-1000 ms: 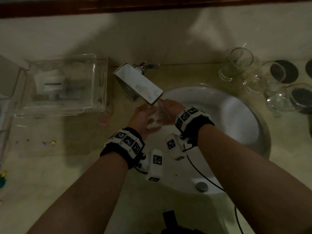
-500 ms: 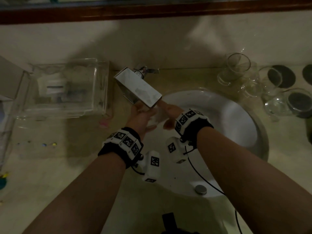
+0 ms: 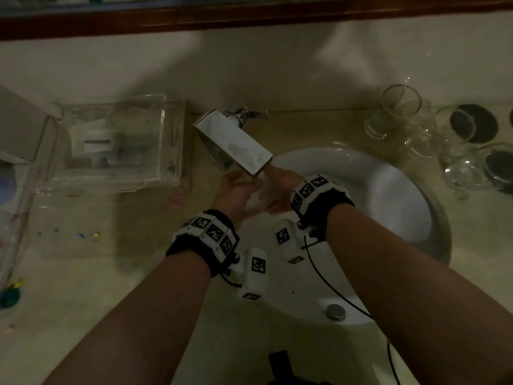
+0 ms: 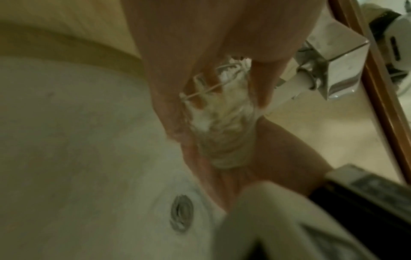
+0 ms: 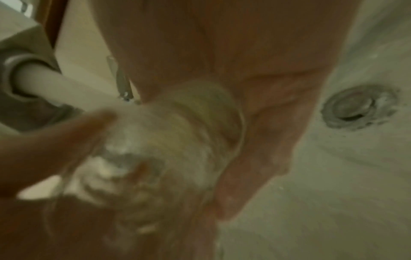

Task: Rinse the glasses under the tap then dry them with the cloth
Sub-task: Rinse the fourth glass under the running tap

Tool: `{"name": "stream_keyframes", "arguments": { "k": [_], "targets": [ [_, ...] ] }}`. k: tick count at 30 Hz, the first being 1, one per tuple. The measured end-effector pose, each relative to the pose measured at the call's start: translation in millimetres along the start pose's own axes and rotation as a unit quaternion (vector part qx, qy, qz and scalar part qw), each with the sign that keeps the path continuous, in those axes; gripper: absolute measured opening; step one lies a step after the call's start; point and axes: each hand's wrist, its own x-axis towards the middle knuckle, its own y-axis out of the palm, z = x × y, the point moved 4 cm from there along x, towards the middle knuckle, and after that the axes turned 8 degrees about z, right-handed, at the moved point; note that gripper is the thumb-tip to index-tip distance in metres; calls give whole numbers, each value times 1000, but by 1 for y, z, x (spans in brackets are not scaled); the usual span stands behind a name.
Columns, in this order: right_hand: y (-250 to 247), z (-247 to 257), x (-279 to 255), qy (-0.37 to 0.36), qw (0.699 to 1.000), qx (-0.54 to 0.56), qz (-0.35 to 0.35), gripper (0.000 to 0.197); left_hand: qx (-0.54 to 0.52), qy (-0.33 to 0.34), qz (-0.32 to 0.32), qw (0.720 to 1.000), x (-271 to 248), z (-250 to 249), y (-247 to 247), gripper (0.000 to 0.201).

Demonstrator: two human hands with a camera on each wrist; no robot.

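Both hands, left (image 3: 236, 190) and right (image 3: 280, 190), grasp a glass (image 4: 222, 123) under the tap (image 3: 236, 143), over a white basin (image 3: 388, 195) in beige counter (image 3: 83, 273).

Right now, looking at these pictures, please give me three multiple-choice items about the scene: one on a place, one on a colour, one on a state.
1. Where is the held glass?
A. under the tap
B. on the counter, right
C. in the clear box

2. What colour is the basin?
A. black
B. white
C. red

3. What is the state of the tap?
A. off
B. dripping only
C. running

Answers:
1 A, both hands (left hand, right hand) hold it below the spout.
2 B, its wall shows white in the head view.
3 C, a stream hits the glass.
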Motion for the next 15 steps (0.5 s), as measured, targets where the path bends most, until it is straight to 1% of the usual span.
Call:
{"name": "stream_keyframes", "arguments": {
  "k": [2, 3, 4, 5, 8, 10, 13, 14, 15],
  "targets": [
    [3, -3, -6, 36, 998, 48, 26, 41, 38, 38, -7, 999, 2, -1, -3, 49],
    [4, -5, -6, 50, 997, 51, 20, 53, 53, 49, -1, 997, 4, 0, -4, 49],
    [5, -7, -5, 55, 997, 60, 10, 60, 57, 57, 3, 997, 5, 0, -4, 49],
    [5, -8, -2, 57, 996, 63, 0, 62, 52, 59, 4, 997, 5, 0, -5, 48],
    [3, -3, 2, 38, 995, 68, -54, 56, 19, 53, 4, 998, 5, 3, -7, 44],
    [5, -1, 3, 14, 991, 129, -42, 48, 3, 36, 8, 999, 7, 5, -6, 43],
    [9, -1, -1, -38, 972, 231, -10, 31, -22, -25, 18, 999, 6, 8, -4, 43],
    [9, -1, 1, -44, 972, 231, -8, 27, -30, -34, 21, 999, 6, 8, -2, 45],
    [8, 1, 0, -48, 977, 207, -22, 22, -33, -35, 21, 999, 6, 8, -1, 45]
  ]
}}
